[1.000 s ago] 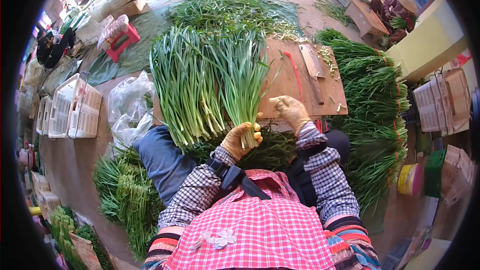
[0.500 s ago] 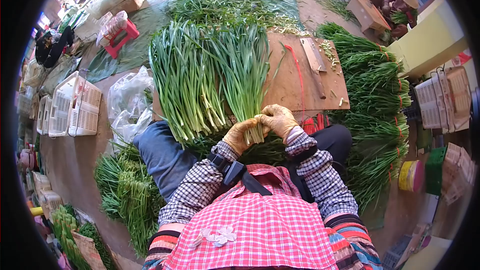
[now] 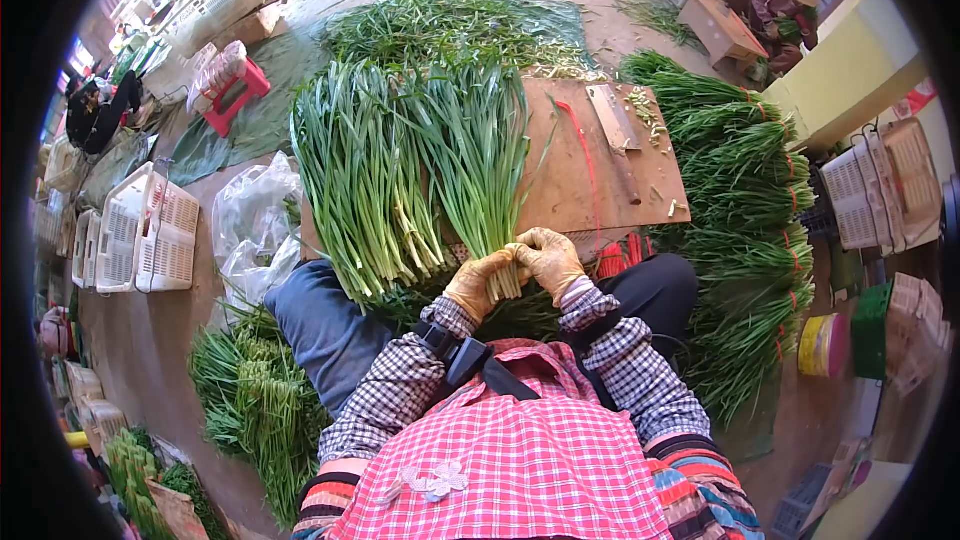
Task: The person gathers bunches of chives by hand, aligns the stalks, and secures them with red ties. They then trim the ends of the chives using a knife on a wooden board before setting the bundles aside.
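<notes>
A bunch of garlic chives (image 3: 478,175) lies with its leaves on the wooden board (image 3: 568,180) and its pale stalk ends toward me. My gloved left hand (image 3: 477,284) is wrapped round the stalks just above their cut ends. Against the other side of the same stalks, my gloved right hand (image 3: 551,260) is closed, its thumb and fingers pinching at the bunch beside the left fingertips. Left of this bunch, touching it, spreads a larger loose heap of chives (image 3: 365,185). A wide-bladed knife (image 3: 614,125) and a red strip (image 3: 586,152) lie on the board's right part.
Trimmings (image 3: 645,108) lie near the knife. Tied chive bundles (image 3: 745,210) are stacked to the right; more chives (image 3: 262,390) lie at left. A plastic bag (image 3: 255,215), white crates (image 3: 150,230) and a red stool (image 3: 240,100) stand left. Another person (image 3: 785,15) sits far right.
The whole view has shifted slightly. My right hand has moved a little toward me along the stalks, while my left hand keeps its hold on the bunch.
</notes>
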Tool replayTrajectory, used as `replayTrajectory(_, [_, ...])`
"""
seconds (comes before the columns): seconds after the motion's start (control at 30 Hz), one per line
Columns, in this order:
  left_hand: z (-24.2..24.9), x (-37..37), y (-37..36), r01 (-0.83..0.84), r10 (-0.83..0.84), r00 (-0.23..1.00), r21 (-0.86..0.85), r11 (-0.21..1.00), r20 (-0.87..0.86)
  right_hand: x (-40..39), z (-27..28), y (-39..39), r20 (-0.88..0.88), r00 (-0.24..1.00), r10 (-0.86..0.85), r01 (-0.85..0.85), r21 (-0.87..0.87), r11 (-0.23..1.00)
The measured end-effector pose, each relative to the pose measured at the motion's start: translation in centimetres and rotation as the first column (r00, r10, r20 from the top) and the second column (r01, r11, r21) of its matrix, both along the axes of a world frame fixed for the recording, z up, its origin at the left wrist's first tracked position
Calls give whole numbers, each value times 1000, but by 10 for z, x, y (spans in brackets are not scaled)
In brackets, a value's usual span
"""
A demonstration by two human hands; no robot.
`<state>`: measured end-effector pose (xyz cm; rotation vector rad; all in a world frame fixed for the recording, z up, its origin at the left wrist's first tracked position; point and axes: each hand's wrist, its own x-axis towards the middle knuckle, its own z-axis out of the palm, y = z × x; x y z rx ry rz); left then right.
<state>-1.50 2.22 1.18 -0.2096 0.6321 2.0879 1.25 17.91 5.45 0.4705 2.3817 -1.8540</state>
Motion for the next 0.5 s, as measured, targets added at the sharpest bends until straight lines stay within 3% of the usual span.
replayTrajectory(0.07, [-5,0,-1,-1,1,1000,17,1000,2,0,-1,0,-11,1000,5,-5,37,999])
replayTrajectory(0.17, [6,2,-6,-5,5,1000,-8,1000,3,-1,16,0,98,995,5,8,-128,992])
replayTrajectory(0.27, [11,2,-10,-12,11,1000,-46,999,-16,-10,11,3,-155,979,-129,138,48,989])
replayTrajectory(0.33, [19,5,-11,-43,38,997,-78,996,-71,-21,43,5,-298,948,-111,179,212,961])
replayTrajectory(0.4, [21,5,-10,-33,25,997,-108,994,-76,-38,55,6,-110,986,-127,155,303,940])
replayTrajectory(0.5, [21,5,-8,-33,23,997,-137,990,-76,-65,26,5,-30,986,-166,168,290,942])
